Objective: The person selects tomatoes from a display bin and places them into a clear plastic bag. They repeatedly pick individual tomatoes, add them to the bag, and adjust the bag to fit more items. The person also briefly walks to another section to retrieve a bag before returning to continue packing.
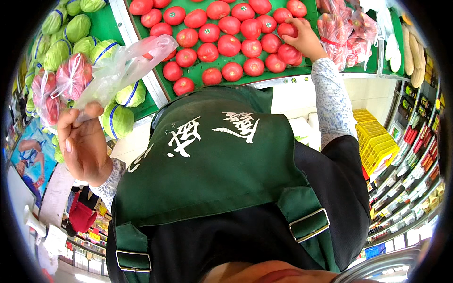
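Observation:
My left hand (83, 141) is at the left, palm up, with the edge of a clear plastic bag (124, 67) pinched between thumb and fingers. The bag stretches up and right over the metal divider; whether it holds anything is unclear. My right hand (302, 37) reaches onto the green display at the upper right, its fingers around a red tomato (287, 30). Many loose tomatoes (229, 45) lie in rows on the green surface, a few with small stickers. Just below my right hand, one tomato (288, 53) rests against others.
Cabbages (56, 55) with blue bands and bagged tomatoes (73, 76) lie left of the metal divider (132, 35). Bagged red produce (334, 39) stands right of my right hand. Yellow crates (375, 141) and stocked shelves (417, 148) are at the right. A metal edge (283, 80) runs along the display's front.

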`<state>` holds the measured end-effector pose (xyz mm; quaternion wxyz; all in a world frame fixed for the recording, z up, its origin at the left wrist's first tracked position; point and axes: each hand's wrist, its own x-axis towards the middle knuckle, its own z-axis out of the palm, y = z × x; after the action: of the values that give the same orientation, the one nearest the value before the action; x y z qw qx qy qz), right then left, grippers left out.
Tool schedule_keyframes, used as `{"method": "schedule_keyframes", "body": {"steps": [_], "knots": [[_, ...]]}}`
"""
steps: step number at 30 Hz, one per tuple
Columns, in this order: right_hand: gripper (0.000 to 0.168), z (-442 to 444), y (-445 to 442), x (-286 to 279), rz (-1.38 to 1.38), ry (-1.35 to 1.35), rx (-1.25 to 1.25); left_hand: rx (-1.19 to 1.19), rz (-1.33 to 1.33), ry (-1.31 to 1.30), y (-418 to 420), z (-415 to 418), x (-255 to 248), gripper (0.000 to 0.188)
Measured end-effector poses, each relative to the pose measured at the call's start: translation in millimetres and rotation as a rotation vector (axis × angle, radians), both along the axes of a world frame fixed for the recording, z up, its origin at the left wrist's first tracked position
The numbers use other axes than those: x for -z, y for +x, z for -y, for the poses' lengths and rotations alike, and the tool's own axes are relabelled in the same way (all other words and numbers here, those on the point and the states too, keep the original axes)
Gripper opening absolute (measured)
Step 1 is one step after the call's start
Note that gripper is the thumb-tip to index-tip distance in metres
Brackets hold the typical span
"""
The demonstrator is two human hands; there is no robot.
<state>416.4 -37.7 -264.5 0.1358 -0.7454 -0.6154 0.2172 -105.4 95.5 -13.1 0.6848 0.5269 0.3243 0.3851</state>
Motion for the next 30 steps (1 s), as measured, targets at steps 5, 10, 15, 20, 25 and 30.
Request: {"method": "schedule_keyframes", "body": {"steps": [5,10,15,20,25,30], "knots": [[0.055,1,-26,-47,-1.269,0.019,0.393,0.001,-0.03,-0.083,17,1,1,0.077],[0.074,-2,-73,-84,-1.604,0.124,0.242,0.008,-0.116,-0.028,11,8,1,0.078],[0.062,-16,-121,-124,-1.84,0.169,0.194,-0.061,-0.164,-0.023,12,18,-1,0.075],[0.069,-32,-141,-128,-2.156,-0.066,0.275,-0.019,-0.335,0.024,11,35,4,0.028],[0.066,-34,-167,-134,-2.214,-0.096,0.334,-0.055,0.075,-0.102,-5,65,-8,0.03],[0.061,-51,-202,-133,-2.145,-0.474,0.136,-0.291,0.344,-0.024,-27,101,-47,0.034]]}}
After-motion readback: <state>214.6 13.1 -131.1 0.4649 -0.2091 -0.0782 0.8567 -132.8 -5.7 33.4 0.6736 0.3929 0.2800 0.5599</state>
